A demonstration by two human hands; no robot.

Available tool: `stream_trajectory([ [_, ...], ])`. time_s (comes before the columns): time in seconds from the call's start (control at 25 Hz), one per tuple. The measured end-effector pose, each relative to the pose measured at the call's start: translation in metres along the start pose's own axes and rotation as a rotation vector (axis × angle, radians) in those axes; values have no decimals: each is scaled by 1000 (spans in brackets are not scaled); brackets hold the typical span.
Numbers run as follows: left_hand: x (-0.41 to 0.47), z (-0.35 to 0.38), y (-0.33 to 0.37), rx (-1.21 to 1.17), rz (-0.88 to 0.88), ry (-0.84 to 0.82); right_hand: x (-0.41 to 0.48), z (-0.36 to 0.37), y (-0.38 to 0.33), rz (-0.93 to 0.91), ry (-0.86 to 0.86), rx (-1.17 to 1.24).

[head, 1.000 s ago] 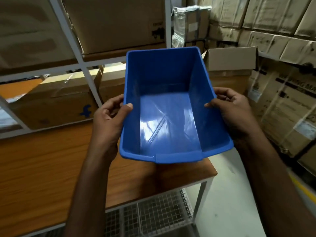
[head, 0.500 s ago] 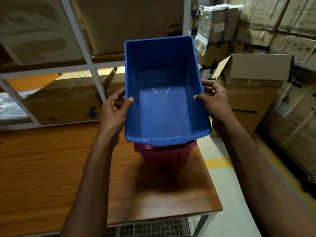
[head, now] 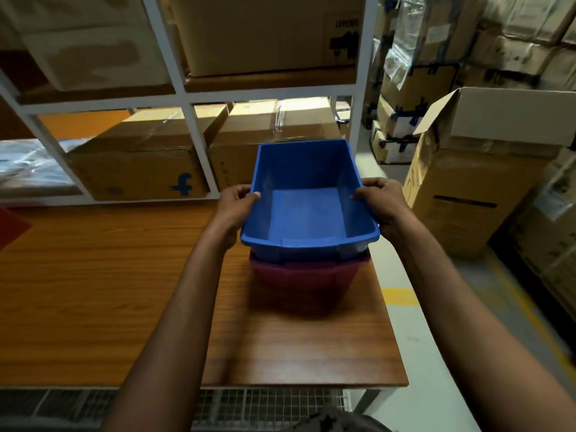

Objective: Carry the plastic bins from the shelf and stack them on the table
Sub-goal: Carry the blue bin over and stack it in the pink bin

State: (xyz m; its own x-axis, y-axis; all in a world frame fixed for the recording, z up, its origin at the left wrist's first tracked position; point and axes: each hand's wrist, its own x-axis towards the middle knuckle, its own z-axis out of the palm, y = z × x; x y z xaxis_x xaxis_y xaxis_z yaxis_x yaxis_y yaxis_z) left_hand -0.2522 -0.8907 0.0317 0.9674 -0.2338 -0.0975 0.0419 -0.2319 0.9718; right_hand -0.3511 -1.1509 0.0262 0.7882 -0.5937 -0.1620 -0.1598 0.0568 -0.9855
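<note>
An empty blue plastic bin (head: 307, 210) sits nested in the top of a magenta bin (head: 302, 275), which stands on the wooden table (head: 109, 291) near its right edge. My left hand (head: 234, 203) grips the blue bin's left rim, thumb inside. Its right rim is held by my right hand (head: 381, 203) in the same way. Most of the magenta bin is hidden under the blue one.
A white metal shelf (head: 193, 126) with cardboard boxes (head: 140, 163) stands right behind the table. A tall open carton (head: 473, 182) is on the floor to the right, with more stacked boxes (head: 414, 73) behind it. A red object (head: 12, 227) shows at the table's left edge.
Both hands have carried the blue bin forward and down over the table. It now rests in the magenta bin instead of hovering above it.
</note>
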Motion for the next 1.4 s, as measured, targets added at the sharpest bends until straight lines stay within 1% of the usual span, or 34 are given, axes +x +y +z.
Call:
stream_trajectory([
  [0.16,10,3,-20,119,-66,-19,-1,5,8,65,-25,-122],
  [0.32,18,6,-30,184,-95,-11,-1,7,14,68,9,-247],
  [0.44,19,10,-31,176,-94,7,-3,6,13,72,19,-312],
  [0.68,17,17,-14,137,-44,17,-11,0,-7,44,42,-331],
  [0.8,11,12,3,57,-36,15,-18,-5,-26,24,22,-276],
  [0.92,-3,4,27,-30,59,30,-26,-11,-47,-14,40,-194],
  [1.0,-17,-3,44,-108,130,51,-32,-12,-57,-64,40,-94],
  [1.08,-33,-6,56,-205,167,139,-39,-11,-62,-120,71,24],
  [1.2,-61,9,59,-384,206,359,-47,-4,-66,-154,175,227],
  [1.24,-71,18,59,-446,209,377,-49,1,-65,-151,199,286],
  [1.28,-79,27,59,-511,208,356,-51,6,-63,-147,215,324],
  [1.36,-85,41,61,-590,218,325,-55,15,-60,-158,219,331],
  [1.4,-85,43,63,-595,239,349,-57,17,-58,-171,205,308],
])
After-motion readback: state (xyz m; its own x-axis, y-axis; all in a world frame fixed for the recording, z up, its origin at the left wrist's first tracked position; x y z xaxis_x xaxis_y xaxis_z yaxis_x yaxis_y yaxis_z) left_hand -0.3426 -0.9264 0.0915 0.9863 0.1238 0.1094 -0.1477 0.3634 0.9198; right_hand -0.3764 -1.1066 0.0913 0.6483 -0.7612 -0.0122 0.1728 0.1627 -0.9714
